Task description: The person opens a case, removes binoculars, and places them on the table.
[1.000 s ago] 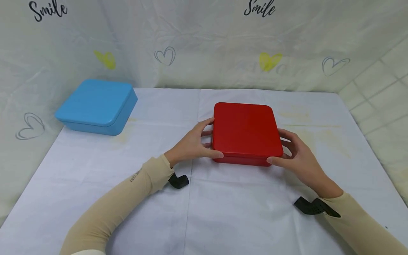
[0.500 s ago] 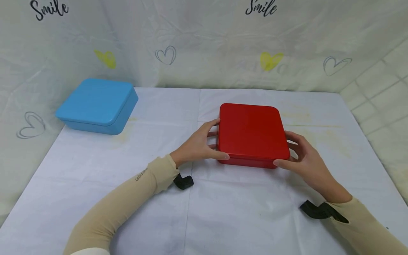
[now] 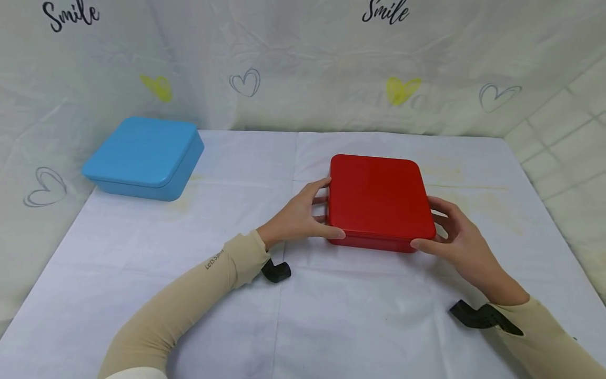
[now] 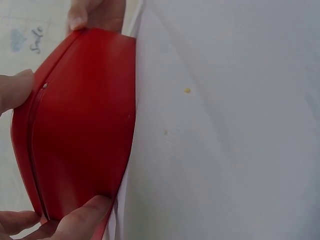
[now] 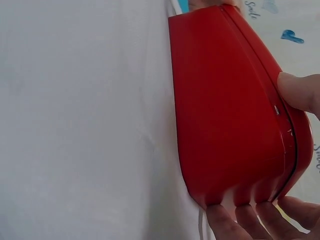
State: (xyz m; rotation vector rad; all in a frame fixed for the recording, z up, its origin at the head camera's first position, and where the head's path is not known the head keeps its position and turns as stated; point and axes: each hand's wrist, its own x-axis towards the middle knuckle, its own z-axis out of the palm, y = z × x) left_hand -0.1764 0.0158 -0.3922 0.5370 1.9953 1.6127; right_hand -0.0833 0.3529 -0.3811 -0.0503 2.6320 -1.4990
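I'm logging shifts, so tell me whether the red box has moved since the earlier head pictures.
Yes: the red box has moved right and slightly nearer in the head view, against the unmoved blue box.

Bright and even in the head view, softly shadowed on the white cloth [image 3: 360,316] below the right fingers [image 3: 447,206]. Duller and greyer in both wrist views: streaked with pale reflections on the red box [image 5: 225,105] beside those fingertips [image 5: 225,223], blurred at the lettering [image 4: 36,40] beyond the left thumb [image 4: 15,92].
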